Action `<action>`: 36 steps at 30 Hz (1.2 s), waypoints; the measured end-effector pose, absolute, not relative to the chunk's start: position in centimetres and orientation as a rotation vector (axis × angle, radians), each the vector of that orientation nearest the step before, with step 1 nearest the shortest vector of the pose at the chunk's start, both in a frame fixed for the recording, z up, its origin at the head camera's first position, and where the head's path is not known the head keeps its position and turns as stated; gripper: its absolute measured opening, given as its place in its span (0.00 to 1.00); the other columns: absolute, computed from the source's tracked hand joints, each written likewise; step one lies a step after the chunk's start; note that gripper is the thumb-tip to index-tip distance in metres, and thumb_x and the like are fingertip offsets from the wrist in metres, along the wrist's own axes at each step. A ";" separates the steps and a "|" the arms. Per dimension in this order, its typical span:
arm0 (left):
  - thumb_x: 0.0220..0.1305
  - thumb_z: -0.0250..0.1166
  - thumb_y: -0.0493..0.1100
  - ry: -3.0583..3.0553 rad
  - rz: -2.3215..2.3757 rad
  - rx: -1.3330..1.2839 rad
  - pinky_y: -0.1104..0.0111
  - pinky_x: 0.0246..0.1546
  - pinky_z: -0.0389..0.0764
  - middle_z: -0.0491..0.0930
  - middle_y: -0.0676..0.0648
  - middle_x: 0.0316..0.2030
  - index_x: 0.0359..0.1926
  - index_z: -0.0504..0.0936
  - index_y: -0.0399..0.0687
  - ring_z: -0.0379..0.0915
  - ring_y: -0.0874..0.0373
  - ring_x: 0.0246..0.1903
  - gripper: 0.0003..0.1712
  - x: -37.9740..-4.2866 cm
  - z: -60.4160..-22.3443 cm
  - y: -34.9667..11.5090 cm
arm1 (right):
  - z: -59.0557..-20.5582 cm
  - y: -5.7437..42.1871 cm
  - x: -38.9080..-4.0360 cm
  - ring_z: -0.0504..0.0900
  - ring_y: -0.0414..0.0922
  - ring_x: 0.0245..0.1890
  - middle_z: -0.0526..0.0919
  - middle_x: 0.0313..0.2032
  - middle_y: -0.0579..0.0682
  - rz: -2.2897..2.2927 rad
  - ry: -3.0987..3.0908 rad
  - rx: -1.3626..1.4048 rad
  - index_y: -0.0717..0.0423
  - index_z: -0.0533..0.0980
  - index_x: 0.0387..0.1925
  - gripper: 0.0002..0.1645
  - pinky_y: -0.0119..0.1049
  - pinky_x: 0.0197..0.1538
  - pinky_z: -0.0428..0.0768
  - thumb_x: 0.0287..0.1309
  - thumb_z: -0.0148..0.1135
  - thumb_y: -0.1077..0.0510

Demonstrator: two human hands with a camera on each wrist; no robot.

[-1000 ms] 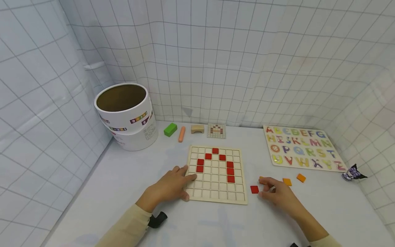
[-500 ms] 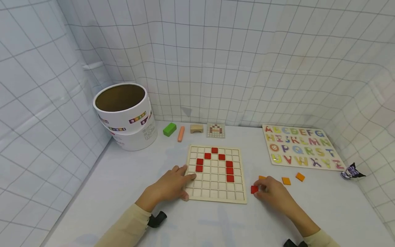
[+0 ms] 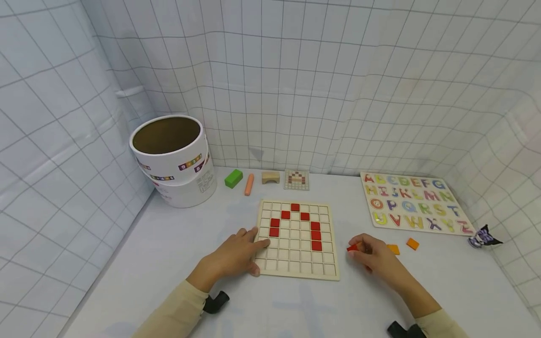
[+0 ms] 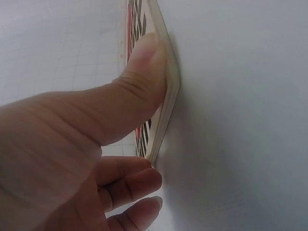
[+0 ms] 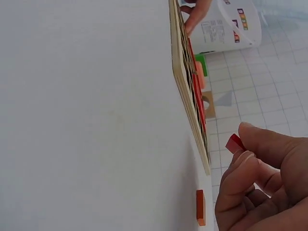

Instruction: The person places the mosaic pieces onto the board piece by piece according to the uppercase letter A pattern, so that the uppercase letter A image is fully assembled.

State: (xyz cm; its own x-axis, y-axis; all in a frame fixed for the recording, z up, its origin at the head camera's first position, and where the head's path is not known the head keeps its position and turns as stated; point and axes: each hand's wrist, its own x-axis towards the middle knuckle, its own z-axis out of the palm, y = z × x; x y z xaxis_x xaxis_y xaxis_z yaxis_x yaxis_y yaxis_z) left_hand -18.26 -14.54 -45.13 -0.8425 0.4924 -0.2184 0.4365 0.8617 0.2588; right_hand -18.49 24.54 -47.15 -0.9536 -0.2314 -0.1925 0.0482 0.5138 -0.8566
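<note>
A wooden grid board [image 3: 296, 274] lies on the table, with several red square tiles [image 3: 316, 235] set in its cells in an arch. My left hand [image 3: 232, 253] rests on the board's left edge; in the left wrist view the thumb [image 4: 144, 62] lies against the board's edge near a corner. Right of the board, my right hand [image 3: 378, 258] pinches a red square tile [image 5: 235, 143] between thumb and fingertips, raised off the table. Loose orange tiles [image 3: 393, 249] lie beside that hand, one of them [image 5: 200, 208] partly hidden by it in the head view.
Behind the board are a green block [image 3: 234, 179], an orange stick [image 3: 249, 184], a wooden arch block [image 3: 270, 177] and a small pattern card [image 3: 297, 180]. A white bucket [image 3: 186, 188] stands back left. An alphabet board [image 3: 416, 202] and a small purple figure [image 3: 482, 238] are at right.
My right hand has moved left to the loose red tile, pinched it and lifted it off the table. The left hand has stayed on the board.
</note>
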 end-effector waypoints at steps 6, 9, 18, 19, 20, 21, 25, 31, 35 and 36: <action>0.50 0.78 0.57 2.789 0.284 0.701 0.41 0.64 0.66 0.62 0.34 0.74 0.71 0.74 0.57 0.63 0.37 0.67 0.46 -18.1 -45.3 -14.5 | -46.9 22.6 -20.1 0.77 0.46 0.26 0.75 0.31 0.54 -1.549 2.402 -0.149 0.58 0.76 0.56 0.25 0.34 0.30 0.78 0.62 0.72 0.52; 0.48 0.78 0.58 2.814 0.281 0.697 0.41 0.62 0.66 0.63 0.34 0.74 0.72 0.73 0.55 0.63 0.37 0.66 0.48 -18.0 -45.5 -14.5 | -47.0 21.1 -21.0 0.78 0.46 0.28 0.77 0.35 0.56 -1.637 2.297 -0.155 0.60 0.74 0.58 0.25 0.34 0.31 0.79 0.64 0.69 0.55; 0.48 0.78 0.59 2.851 0.259 0.628 0.41 0.61 0.66 0.58 0.40 0.77 0.75 0.66 0.45 0.62 0.39 0.68 0.57 -17.8 -45.6 -14.4 | -46.8 14.8 -22.6 0.79 0.43 0.24 0.80 0.32 0.57 -1.741 2.088 -0.246 0.65 0.70 0.60 0.25 0.30 0.30 0.80 0.66 0.65 0.63; 0.47 0.79 0.60 2.853 0.259 0.625 0.41 0.61 0.66 0.58 0.40 0.77 0.75 0.66 0.45 0.62 0.39 0.68 0.57 -17.8 -45.6 -14.4 | -46.8 14.0 -22.7 0.79 0.43 0.23 0.81 0.32 0.58 -1.730 2.089 -0.262 0.65 0.70 0.60 0.24 0.30 0.29 0.81 0.66 0.65 0.63; 0.47 0.78 0.60 2.853 0.255 0.622 0.41 0.62 0.66 0.58 0.41 0.77 0.75 0.67 0.45 0.62 0.39 0.68 0.57 -17.9 -45.6 -14.4 | -46.9 13.2 -22.7 0.79 0.43 0.23 0.81 0.32 0.58 -1.718 2.084 -0.273 0.65 0.70 0.59 0.23 0.30 0.29 0.81 0.66 0.65 0.63; 0.47 0.78 0.60 2.849 0.257 0.618 0.41 0.62 0.66 0.59 0.41 0.77 0.75 0.67 0.45 0.62 0.40 0.67 0.57 -17.9 -45.6 -14.4 | -47.0 12.5 -22.7 0.80 0.44 0.22 0.81 0.32 0.58 -1.695 2.089 -0.282 0.64 0.70 0.58 0.22 0.31 0.28 0.80 0.66 0.64 0.63; 0.46 0.79 0.61 2.831 0.266 0.621 0.43 0.60 0.66 0.62 0.41 0.76 0.73 0.70 0.44 0.64 0.40 0.64 0.56 -18.0 -45.6 -14.4 | -47.3 9.9 -22.3 0.79 0.43 0.19 0.82 0.30 0.53 -1.519 2.208 -0.365 0.59 0.75 0.52 0.16 0.32 0.25 0.78 0.64 0.64 0.62; 0.46 0.79 0.62 2.833 0.233 0.636 0.43 0.59 0.67 0.63 0.41 0.75 0.73 0.70 0.44 0.64 0.41 0.64 0.55 -18.1 -45.5 -14.4 | -47.5 7.6 -21.9 0.74 0.39 0.15 0.77 0.22 0.45 -1.221 2.496 -0.549 0.54 0.78 0.45 0.11 0.33 0.23 0.71 0.60 0.63 0.62; 0.47 0.78 0.62 2.828 0.222 0.636 0.44 0.59 0.68 0.63 0.41 0.75 0.73 0.70 0.45 0.65 0.42 0.63 0.55 -18.2 -45.4 -14.4 | -47.6 7.0 -21.9 0.73 0.38 0.18 0.76 0.21 0.43 -1.145 2.577 -0.575 0.52 0.78 0.43 0.09 0.32 0.23 0.70 0.59 0.64 0.62; 0.48 0.78 0.62 2.826 0.223 0.633 0.44 0.59 0.68 0.63 0.41 0.75 0.73 0.70 0.44 0.65 0.42 0.63 0.55 -18.3 -45.4 -14.4 | -47.6 6.9 -22.0 0.73 0.38 0.18 0.76 0.21 0.43 -1.142 2.585 -0.580 0.52 0.79 0.43 0.09 0.32 0.23 0.70 0.59 0.64 0.63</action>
